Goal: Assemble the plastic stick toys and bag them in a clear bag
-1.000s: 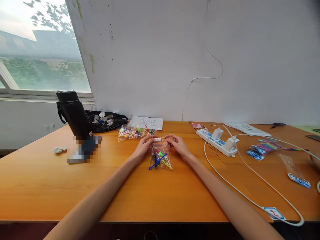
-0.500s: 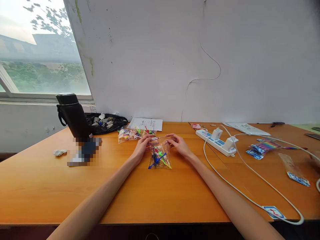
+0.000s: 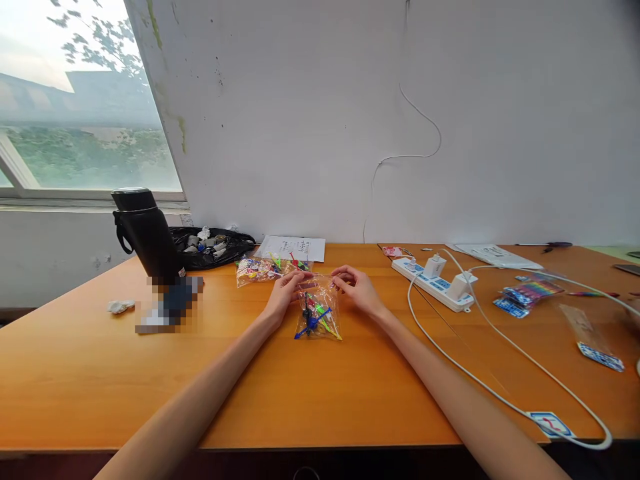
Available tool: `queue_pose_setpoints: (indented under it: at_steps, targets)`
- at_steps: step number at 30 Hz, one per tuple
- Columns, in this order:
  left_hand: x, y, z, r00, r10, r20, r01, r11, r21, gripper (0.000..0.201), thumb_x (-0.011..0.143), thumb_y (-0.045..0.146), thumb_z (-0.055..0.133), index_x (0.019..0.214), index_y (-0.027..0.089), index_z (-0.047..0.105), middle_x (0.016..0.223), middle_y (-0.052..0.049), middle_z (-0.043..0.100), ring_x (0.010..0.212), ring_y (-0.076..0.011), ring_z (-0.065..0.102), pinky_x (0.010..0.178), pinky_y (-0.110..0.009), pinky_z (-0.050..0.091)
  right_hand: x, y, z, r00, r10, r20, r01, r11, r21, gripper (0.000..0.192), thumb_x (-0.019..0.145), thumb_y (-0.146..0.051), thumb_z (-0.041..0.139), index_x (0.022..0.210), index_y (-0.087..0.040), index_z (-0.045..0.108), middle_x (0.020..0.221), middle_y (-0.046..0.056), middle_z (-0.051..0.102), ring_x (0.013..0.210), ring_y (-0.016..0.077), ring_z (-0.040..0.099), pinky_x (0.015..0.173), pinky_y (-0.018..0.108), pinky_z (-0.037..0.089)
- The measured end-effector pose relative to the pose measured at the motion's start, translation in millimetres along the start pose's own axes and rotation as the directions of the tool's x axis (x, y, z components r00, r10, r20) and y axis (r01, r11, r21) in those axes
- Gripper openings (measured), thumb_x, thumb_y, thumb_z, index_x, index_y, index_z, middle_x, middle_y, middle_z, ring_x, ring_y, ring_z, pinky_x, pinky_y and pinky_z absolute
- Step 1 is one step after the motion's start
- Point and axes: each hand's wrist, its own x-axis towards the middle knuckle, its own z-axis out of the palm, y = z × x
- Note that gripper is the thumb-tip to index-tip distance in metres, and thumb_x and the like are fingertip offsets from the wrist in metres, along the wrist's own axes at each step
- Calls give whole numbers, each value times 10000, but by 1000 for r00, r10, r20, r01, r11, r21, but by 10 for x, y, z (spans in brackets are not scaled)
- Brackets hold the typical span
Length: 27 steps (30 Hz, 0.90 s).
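A small clear plastic bag [image 3: 319,313] with coloured plastic picks inside lies on the orange table [image 3: 280,393] in front of me. My left hand [image 3: 285,293] pinches the bag's top left corner. My right hand [image 3: 356,288] pinches its top right corner. Both hands rest on the table with the bag's top edge stretched between them. A second clear bag [image 3: 263,268] of colourful small pieces lies just behind my left hand.
A black bottle [image 3: 145,230] and an open black pouch [image 3: 213,243] stand at the back left, with a paper sheet [image 3: 293,248] beside them. A white power strip [image 3: 435,280] with chargers and long white cables lies right, near colourful packets [image 3: 525,295].
My hands and the bag have stayed almost still; the view has shifted slightly.
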Motion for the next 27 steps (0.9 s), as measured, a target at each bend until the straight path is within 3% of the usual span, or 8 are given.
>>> queue_pose_setpoints:
  at_steps: [4,7,11,14,16,20,24,27]
  targets:
    - [-25,15,17,999,45,-9,-45,999,20,497,806,440,772,1237,220,655,1212,-116,742,1049,-288,743,714,-297,598,-6,-19,13,1000,-18,7,19,999,-33,273,867,-422,677,992,-180,651,855,56,735,807,171,667,725,293,501]
    - [-21,8,6,998,47,-31,-47,999,12,515,788,442,799,1224,211,653,1191,-125,751,1056,-289,741,704,-286,594,-3,0,33,997,60,42,-63,994,93,395,838,-475,715,1098,-197,611,963,67,732,866,185,684,757,317,548]
    - [0,7,-28,992,99,-72,-99,995,1,511,797,458,797,1220,215,646,1246,-134,732,1111,-278,720,732,-270,581,-70,15,121,923,248,294,-310,932,189,641,780,-508,797,1269,-209,509,1078,85,739,954,217,720,885,385,576]
    - [17,38,-52,979,150,-137,-154,988,-24,497,806,450,796,1220,230,629,1276,-130,721,1117,-262,715,756,-276,579,-167,-39,237,864,266,428,-354,925,137,791,760,-452,848,1395,-216,440,1141,95,743,1069,244,712,996,416,542]
    - [22,74,-60,969,176,-174,-187,981,-50,491,803,435,805,1210,232,619,1284,-132,718,1112,-259,716,780,-295,586,-221,-94,319,855,232,465,-343,924,169,803,766,-447,846,1417,-228,430,1192,96,733,1107,251,704,1021,427,535]
    - [17,150,-60,958,214,-190,-236,967,-100,481,808,397,807,1213,232,606,1324,-134,697,1152,-263,700,866,-341,583,-248,-149,413,887,172,428,-291,928,231,668,763,-446,841,1308,-217,529,1210,98,723,1121,242,699,1018,402,549]
    - [21,198,-73,943,242,-228,-273,955,-115,449,819,373,788,1200,227,602,1364,-134,672,1189,-272,686,930,-371,558,-206,-114,376,909,254,331,-340,911,235,625,760,-466,832,1253,-221,537,1222,109,703,917,231,746,780,374,637]
    - [50,198,-93,938,242,-250,-280,951,-130,437,813,357,780,1187,219,601,1371,-129,666,1181,-266,691,963,-380,547,-168,-88,326,927,286,241,-343,906,247,581,760,-440,830,1219,-208,559,1205,104,708,823,193,736,754,347,637]
